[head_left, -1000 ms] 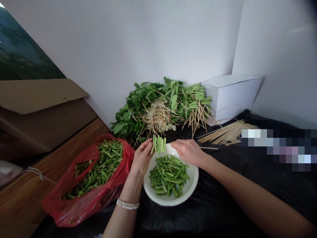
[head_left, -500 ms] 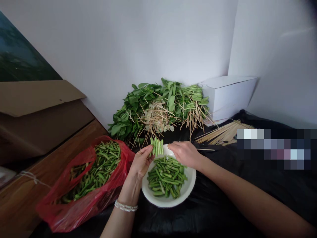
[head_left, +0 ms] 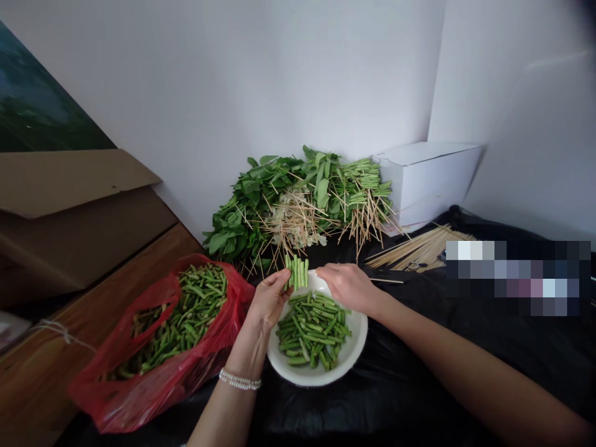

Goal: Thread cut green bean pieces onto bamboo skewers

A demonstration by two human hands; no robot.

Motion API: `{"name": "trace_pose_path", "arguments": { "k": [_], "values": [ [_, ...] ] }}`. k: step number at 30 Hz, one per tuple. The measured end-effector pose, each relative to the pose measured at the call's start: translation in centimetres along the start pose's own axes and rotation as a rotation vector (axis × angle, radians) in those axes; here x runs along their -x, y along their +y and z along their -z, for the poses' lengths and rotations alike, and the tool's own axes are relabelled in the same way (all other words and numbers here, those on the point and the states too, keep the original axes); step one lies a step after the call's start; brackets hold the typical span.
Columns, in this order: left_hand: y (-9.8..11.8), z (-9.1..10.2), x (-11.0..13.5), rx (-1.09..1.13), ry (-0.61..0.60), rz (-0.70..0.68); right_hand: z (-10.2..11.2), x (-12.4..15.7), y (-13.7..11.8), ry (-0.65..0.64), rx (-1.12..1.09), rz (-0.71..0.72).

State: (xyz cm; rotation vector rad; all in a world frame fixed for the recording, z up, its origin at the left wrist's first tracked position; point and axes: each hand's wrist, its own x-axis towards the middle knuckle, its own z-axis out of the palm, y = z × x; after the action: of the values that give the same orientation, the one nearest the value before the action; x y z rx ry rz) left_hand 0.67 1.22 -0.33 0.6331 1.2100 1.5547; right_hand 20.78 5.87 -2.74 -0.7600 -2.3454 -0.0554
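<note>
Shifted since the earlier frame: a bare left hand and its small upright row of cut green bean lengths, both slightly higher, above a round white enamel bowl.

Far left: flat brown corrugated cardboard sheets, above a varnished brown wooden board. Next along: a crumpled red plastic carrier bag, open and slack, heaped with short cut green beans. Around the left wrist: a white beaded bracelet.

Centre: left fingers and thumb pressed together, clamped on the bean row, the row clear of the bowl's rim. Inside the bowl: a loose layer of more cut green beans. Behind: a heap of leafy green stems and thin wooden sticks.

Right: a bare right hand, palm down at the far rim, fingers loosely together, any grip unreadable. Just beside it: a thin wooden skewer, held or loose, impossible to tell. Beyond: bundled pale bamboo skewers, a white cardboard box, black plastic sheeting.

Step in hand, as judged: bean lengths gathered side by side. Next move, as judged: calling for a steady left pinch and a free right hand.
</note>
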Motion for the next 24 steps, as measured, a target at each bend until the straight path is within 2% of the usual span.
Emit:
{"name": "trace_pose_path", "arguments": {
  "k": [8,11,13,17,21,24],
  "values": [
    [1.1,-0.9,0.3,-0.110,-0.072,-0.017,-0.1,-0.1,0.4,0.102,0.098,0.041],
    [2.0,-1.0,-0.4,-0.124,-0.114,-0.069,0.1,-0.4,1.0,0.124,0.146,0.048],
    [2.8,-0.9,-1.2,-0.086,-0.094,-0.122,0.5,-0.5,1.8,0.150,0.194,0.029],
    [4.4,0.0,-2.6,-0.031,-0.041,-0.227,1.3,-0.7,4.5,0.208,0.153,-0.108],
    [4.5,1.0,-3.0,-0.054,-0.184,-0.259,1.5,-0.4,7.9,0.300,0.052,-0.282],
    [3.7,2.1,-3.2,-0.098,-0.180,-0.289,1.2,0.0,10.5,0.384,0.013,-0.419]
  ]
}}
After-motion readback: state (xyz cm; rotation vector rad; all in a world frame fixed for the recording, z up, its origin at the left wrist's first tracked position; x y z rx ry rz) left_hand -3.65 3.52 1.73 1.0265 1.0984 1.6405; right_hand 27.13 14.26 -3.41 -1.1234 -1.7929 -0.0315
